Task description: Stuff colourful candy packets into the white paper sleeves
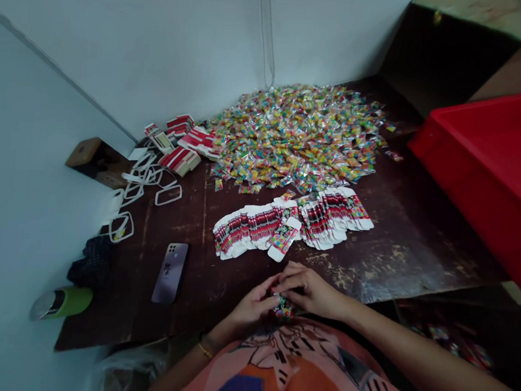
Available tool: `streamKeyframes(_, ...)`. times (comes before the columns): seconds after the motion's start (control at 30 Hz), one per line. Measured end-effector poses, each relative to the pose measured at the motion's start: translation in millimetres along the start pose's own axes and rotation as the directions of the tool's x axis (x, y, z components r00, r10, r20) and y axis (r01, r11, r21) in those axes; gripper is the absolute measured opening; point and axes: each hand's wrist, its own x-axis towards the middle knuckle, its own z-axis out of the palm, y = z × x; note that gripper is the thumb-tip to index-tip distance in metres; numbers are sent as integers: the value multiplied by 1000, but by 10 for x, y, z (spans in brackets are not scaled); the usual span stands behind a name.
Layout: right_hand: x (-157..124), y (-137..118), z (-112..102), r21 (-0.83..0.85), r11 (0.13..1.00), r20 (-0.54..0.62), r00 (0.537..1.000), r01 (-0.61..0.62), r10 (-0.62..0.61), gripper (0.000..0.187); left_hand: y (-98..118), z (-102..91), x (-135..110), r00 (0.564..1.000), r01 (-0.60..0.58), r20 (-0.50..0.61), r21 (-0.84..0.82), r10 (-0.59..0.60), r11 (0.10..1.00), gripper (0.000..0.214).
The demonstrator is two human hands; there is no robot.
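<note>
The dark, scuffed wooden table (pixel 420 246) fills the corner of the room, and along its right edge sits a big red plastic tray (pixel 496 161), close enough to reach without getting up. Toward the far edge, against the white wall, spreads a wide heap of small clear packets of multicoloured sweets (pixel 293 134). In front of it, a fanned row of flat printed cardboard box blanks (pixel 285 222) lies overlapped like dealt cards, so one can be slid off at a time. At the far left corner are stacks of red-and-white folded boxes (pixel 185 143) with loose white card cut-outs beside them; a lilac phone (pixel 170 271) lies face down nearer the left edge. At the near edge both hands meet close to the body — the left hand (pixel 253 304) and the right hand (pixel 311 291) have their fingertips pressed together, pinching a small colourful packet or box (pixel 283 310), mostly hidden by the fingers.
</note>
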Motion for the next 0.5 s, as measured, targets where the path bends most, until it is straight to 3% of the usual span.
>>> streamKeyframes(0.1, 216, 110, -359, -193, 981, 17, 999, -38, 42, 21, 281, -16, -33, 998, -37, -30, 355, 51, 934, 61)
streamKeyframes(0.13, 322, 186, -545, -314, 944, -47, 995, -102, 91, 22, 411, -34, -57, 999, -27, -18, 481, 41, 876, 62)
streamKeyframes(0.2, 564, 382, -946, -512, 802, -267, 944, -308, 192, 26, 679, -87, -129, 998, -14, 52, 699, -31, 715, 65)
streamKeyframes(0.27, 807, 599, -1281, -564, 696, -409, 883, -444, 232, 35, 894, -155, -218, 983, -37, 125, 852, -133, 522, 55)
streamKeyframes(0.33, 1015, 789, -1468, -589, 622, -468, 845, -516, 257, 43, 998, -231, -294, 971, -34, 126, 916, -205, 399, 36)
streamKeyframes(0.37, 1101, 866, -1506, -603, 591, -480, 835, -536, 269, 43, 1005, -270, -315, 972, -13, 107, 915, -211, 403, 29)
streamKeyframes(0.4, 1172, 930, -1517, -617, 565, -482, 830, -549, 280, 40, 988, -309, -321, 976, 16, 87, 886, -198, 464, 26)
streamKeyframes(0.5, 1284, 1053, -1486, -649, 515, -469, 828, -559, 307, 28, 855, -386, -253, 997, 54, 17, 605, -80, 794, 39)
